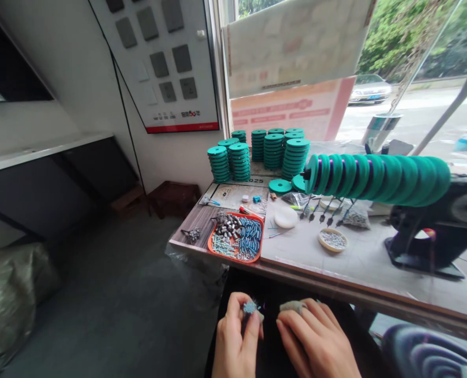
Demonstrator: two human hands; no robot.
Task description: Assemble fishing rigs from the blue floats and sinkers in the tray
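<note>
My left hand, low in the middle, has thumb and index finger closed around a bundle of small light-blue pieces; their exact kind is too small to make out. Just right of it, my right hand is bent over with fingers curled together. Pale wrapping covers one of its fingertips. Whatever those fingers pinch is hidden beneath them. Both hands are above a dark lap, in front of the table edge. Nearest on the table is an orange tray with metal cylinders, blue tubes and tiny beads.
Stacks of green foam spools stand at the back. More spools fill a rod on a black machine, with short pieces dangling below. A round dish of small silvery parts and a white disc are on the table.
</note>
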